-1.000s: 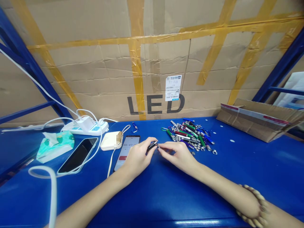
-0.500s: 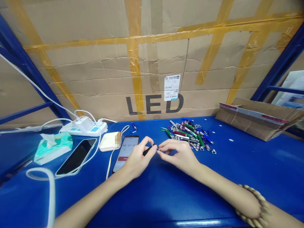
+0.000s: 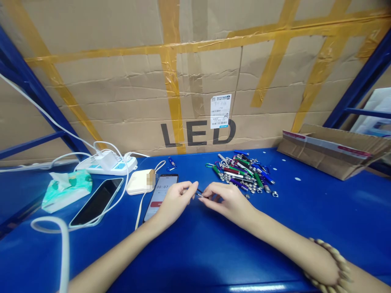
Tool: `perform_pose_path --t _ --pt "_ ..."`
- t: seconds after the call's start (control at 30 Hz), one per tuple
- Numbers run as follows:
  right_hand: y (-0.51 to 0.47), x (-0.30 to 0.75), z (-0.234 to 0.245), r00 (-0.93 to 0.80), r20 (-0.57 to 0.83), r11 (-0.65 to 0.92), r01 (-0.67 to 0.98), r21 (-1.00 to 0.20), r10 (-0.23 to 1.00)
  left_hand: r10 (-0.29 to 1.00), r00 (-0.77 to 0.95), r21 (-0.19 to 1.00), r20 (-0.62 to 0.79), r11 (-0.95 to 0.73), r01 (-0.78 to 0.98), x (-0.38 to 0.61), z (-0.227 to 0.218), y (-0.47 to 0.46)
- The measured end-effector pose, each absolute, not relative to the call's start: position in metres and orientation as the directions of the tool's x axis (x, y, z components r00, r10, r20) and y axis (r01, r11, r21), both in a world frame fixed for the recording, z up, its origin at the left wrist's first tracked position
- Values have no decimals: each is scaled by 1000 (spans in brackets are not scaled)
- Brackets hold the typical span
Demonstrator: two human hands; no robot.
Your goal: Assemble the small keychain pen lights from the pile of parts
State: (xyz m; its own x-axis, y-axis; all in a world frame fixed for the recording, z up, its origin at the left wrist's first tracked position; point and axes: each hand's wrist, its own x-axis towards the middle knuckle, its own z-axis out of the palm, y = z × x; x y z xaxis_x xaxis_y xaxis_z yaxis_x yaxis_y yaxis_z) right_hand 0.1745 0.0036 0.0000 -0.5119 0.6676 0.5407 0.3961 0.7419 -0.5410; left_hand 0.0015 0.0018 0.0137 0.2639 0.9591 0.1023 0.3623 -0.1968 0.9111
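Observation:
My left hand (image 3: 177, 200) is closed in a pinch on a small black keychain flashlight (image 3: 198, 193), mostly hidden by the fingers. Thumb and fingertips of my right hand (image 3: 227, 199) pinch its other end, where a dark, thin part shows in the gap between the hands. Just beyond my right hand lies a pile of keychain flashlights (image 3: 244, 171) in green, blue, purple, red and silver, with carabiner clips and small round silver pieces among them. Left of my left hand, partly covered by it, a phone (image 3: 165, 183) displays a running timer.
A single blue flashlight (image 3: 171, 162) lies behind the phone. To the left are a cream power bank (image 3: 137, 182), a second phone (image 3: 94, 203), a tissue pack (image 3: 69, 189) and a power strip (image 3: 128, 165) with white cables. An open cardboard box (image 3: 324, 152) stands at the back right.
Both hands have turned a little, and the black flashlight's body is now more hidden by my left fingers. My right fingertips sit slightly lower. The view has shifted slightly.

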Motion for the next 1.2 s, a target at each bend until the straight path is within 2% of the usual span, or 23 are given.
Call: perform_pose_path --t 0.2,0.3,0.5,0.77,0.93,1.2 --pt "2 171 3 -410 471 611 349 -710 781 951 295 927 94 -192 324 0 13 3" --pt "1 170 7 -425 409 560 334 -758 807 949 284 912 137 -233 337 0 17 2" --pt "0 172 10 -582 416 676 346 -651 699 931 268 827 249 -348 441 1 24 -3" --pt "0 179 12 -707 305 646 276 -712 638 911 342 780 233 -385 494 -1 20 -2" --pt "0 178 12 -715 289 630 266 -730 637 907 349 770 234 -392 504 -1 21 -1" --pt "0 171 4 -628 424 672 221 -707 653 901 362 768 241 -405 496 0 23 -3"
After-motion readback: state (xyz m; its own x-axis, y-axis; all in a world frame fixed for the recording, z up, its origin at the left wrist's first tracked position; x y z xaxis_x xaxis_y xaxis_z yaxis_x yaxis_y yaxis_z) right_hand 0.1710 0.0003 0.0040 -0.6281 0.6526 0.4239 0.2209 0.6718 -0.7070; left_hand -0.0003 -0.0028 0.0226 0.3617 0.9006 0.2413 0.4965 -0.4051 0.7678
